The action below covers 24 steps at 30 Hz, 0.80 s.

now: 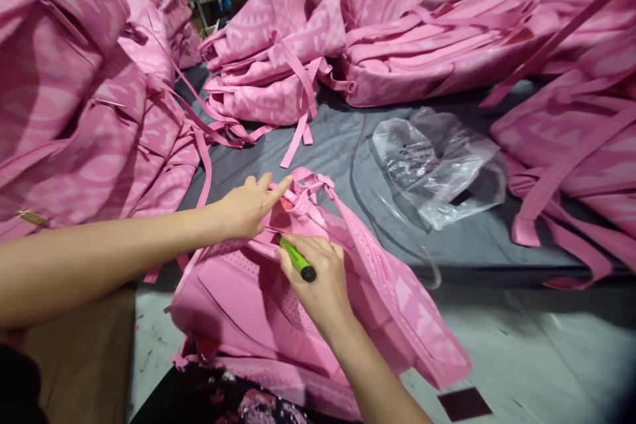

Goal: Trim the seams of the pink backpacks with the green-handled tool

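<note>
A pink patterned backpack (233, 291) lies across my lap and the table's edge, its back panel and shoulder strap (387, 265) facing up. My left hand (248, 209) rests on the backpack's top end with fingers stretched and spread, beside a small red patch and the pink webbing loop (303, 179). My right hand (318, 278) is closed round a short green pen-like tool (297, 257) with a black end. The tool's tip meets the fabric just below my left hand, and I cannot make out its exact kind.
More pink backpacks (422, 59) are piled along the back, left and right of the grey-covered table (332, 139). A crumpled clear plastic bag (442, 159) lies right of centre. On the floor is a dark flat piece (464, 404). Loose straps (298, 139) trail across the table.
</note>
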{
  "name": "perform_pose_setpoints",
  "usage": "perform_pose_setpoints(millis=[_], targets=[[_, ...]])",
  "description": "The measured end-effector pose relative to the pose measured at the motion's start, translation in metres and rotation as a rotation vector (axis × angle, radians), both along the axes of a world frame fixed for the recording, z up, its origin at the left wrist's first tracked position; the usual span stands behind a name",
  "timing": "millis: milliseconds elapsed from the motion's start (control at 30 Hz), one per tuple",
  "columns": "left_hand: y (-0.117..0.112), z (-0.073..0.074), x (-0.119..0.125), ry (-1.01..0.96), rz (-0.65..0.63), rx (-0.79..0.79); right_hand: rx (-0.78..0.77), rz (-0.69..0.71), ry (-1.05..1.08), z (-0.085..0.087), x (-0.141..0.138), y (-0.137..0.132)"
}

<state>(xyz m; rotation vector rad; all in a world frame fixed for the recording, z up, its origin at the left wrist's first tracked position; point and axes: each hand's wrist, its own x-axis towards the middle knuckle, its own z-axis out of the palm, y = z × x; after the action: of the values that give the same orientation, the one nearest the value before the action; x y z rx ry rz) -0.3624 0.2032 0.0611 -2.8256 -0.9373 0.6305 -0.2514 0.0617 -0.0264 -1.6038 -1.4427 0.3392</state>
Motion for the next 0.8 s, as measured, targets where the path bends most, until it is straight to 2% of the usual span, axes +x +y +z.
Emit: perform_pose_setpoints(millis=[100, 233, 367, 467, 633, 800], targets=[[0.004, 0.002, 0.000, 0.026, -0.015, -0.026, 0.024, 0.022, 0.006, 0.001, 0.002, 0.004], [0.003, 0.000, 0.006, 0.066, 0.030, -0.009, 0.039, 0.063, -0.020, 0.001, -0.001, 0.011], [-0.002, -0.007, 0.011, 0.079, 0.067, 0.055, 0.146, 0.025, 0.012, -0.007, -0.008, 0.012], [-0.002, -0.008, 0.010, 0.053, 0.041, 0.084, 0.164, 0.017, 0.032, -0.012, -0.010, 0.011], [0.006, -0.003, 0.006, 0.053, -0.053, 0.011, 0.142, 0.024, 0.073, -0.013, -0.007, 0.010], [0.012, 0.007, 0.011, 0.093, -0.036, -0.087, 0.108, 0.048, 0.098, -0.009, -0.001, 0.008]])
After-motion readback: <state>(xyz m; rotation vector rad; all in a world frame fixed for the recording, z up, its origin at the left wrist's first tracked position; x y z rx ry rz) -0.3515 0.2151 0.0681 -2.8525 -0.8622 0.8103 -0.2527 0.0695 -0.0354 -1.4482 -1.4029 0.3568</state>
